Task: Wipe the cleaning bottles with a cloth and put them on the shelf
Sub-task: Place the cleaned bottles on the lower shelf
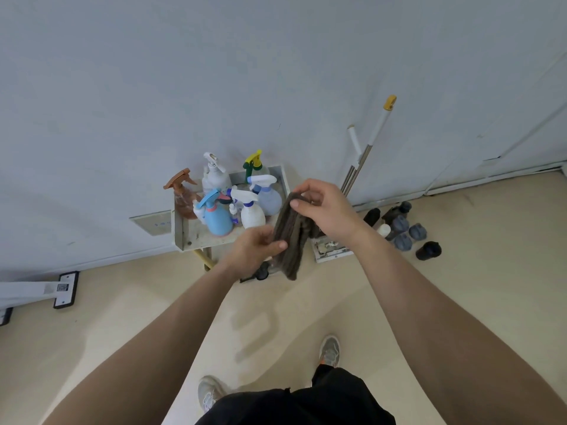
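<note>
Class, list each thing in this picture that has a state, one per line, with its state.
Dark cloth, bunched, hanging down.
Left hand, grips the cloth's middle.
Right hand, pinches the cloth's top.
Brown spray bottle, upright on the shelf.
Blue spray bottle, upright on the shelf.
Mop handles, leaning against the wall.

Cleaning storage corner, spray bottles point(233, 204) on shelf point(184, 237), mop handles point(365, 148)
</note>
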`<state>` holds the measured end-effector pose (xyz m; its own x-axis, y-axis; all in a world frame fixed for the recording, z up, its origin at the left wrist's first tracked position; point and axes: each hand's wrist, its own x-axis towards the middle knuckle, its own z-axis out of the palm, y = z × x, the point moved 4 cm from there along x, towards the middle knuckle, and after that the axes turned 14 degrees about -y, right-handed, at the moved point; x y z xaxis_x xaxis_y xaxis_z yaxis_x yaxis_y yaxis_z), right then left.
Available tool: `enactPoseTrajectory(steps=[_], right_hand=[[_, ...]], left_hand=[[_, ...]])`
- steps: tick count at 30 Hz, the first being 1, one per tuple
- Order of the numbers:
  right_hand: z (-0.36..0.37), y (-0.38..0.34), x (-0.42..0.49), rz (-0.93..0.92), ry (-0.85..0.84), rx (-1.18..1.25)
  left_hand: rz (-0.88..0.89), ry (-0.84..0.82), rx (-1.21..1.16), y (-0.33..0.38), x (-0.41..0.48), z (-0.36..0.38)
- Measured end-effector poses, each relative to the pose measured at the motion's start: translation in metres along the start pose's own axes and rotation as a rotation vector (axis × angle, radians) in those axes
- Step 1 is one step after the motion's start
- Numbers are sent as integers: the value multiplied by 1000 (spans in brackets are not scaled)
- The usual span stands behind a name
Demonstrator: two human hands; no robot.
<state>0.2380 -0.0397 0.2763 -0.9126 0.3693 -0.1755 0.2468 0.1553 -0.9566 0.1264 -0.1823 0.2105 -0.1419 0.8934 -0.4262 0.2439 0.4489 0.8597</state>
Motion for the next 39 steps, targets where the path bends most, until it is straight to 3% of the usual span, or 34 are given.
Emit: enactPoseTrajectory(steps=[3, 6, 11, 15, 19, 23, 27, 31, 35, 39], right_hand=[[-14, 0, 3, -3, 108, 15], [-29, 12, 2, 59, 197, 10], [-46, 38, -11, 173, 414, -66], [-3, 54, -10, 151, 222, -123], [24, 66, -8, 42, 162, -402], [17, 77, -6, 56, 36, -276], [-27, 89, 5, 185, 64, -219], [-49, 126, 40, 267, -357, -340], [-66, 161, 71, 296, -513, -315], [-91, 201, 109, 403, -501, -375]], left_hand=[[-87, -9, -13, -28, -2, 7], [-138, 117, -65, -35, 0, -2], [-214, 260, -480, -7, 10, -6], [-276, 245, -787, 22, 26, 14], [-312, 254, -906, 36, 38, 21], [-318, 285, -652, 31, 45, 18], [-313, 230, -311, 37, 57, 11], [-233, 139, -236, 48, 73, 13], [-205, 299, -481, 31, 91, 3], [-382, 589, -557, -24, 119, 3]])
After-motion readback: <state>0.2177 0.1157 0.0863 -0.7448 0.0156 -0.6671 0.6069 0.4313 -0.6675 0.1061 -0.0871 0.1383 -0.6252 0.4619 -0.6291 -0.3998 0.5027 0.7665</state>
